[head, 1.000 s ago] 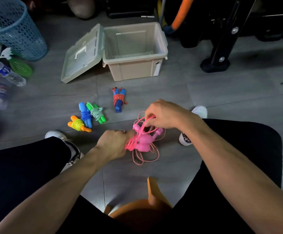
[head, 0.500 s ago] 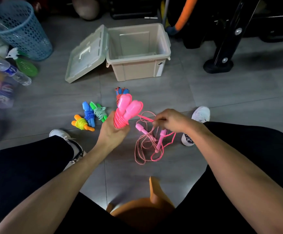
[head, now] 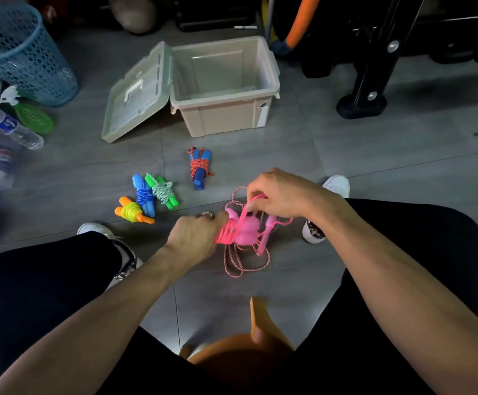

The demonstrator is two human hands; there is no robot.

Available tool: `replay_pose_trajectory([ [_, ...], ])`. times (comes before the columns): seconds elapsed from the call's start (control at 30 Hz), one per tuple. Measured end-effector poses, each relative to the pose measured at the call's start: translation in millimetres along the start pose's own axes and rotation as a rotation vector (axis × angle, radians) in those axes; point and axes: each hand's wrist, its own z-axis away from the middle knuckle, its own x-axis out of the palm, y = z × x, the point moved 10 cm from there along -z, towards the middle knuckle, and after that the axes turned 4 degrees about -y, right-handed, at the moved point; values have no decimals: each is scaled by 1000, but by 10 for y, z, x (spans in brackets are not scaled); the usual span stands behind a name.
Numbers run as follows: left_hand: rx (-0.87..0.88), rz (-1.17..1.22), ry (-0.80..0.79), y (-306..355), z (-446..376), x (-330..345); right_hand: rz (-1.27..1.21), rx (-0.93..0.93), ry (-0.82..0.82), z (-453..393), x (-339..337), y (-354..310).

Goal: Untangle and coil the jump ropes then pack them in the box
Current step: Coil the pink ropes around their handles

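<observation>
The left hand [head: 196, 233] grips the pink jump rope [head: 242, 230] by its paired handles, cord wound round them; the right hand [head: 279, 195] pinches the cord's free strand above. This looks like mid-coil: next turns need steady tension. A second pink-and-white rope [head: 246, 265] lies loose underneath. Four bundled ropes [head: 152, 196] rest on the grey tiled floor [head: 374, 166], the open box [head: 223, 84] beyond.

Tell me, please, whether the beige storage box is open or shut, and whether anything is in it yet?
Open and empty: the box has its lid swung back to the left, and its bare bottom shows.
</observation>
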Motion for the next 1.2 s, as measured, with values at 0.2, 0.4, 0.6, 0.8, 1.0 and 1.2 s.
replay_pose_trajectory([
  [0.2,312,244,260,210,204,-426,-296,28,61,-45,67,326],
  [0.4,-17,662,372,-358,201,-551,-572,49,134,-17,284,504],
  [0.6,-409,982,375,-696,50,-355,-467,16,148,-70,389,305],
  [0.8,-636,558,86,-887,49,-117,103,-18,29,-141,475,-236],
  [1.0,-361,-36,-92,-385,-131,-36,287,-40,-17,-83,243,-389],
  [1.2,244,29,135,206,-2,-177,-72,56,17,-35,-95,96],
])
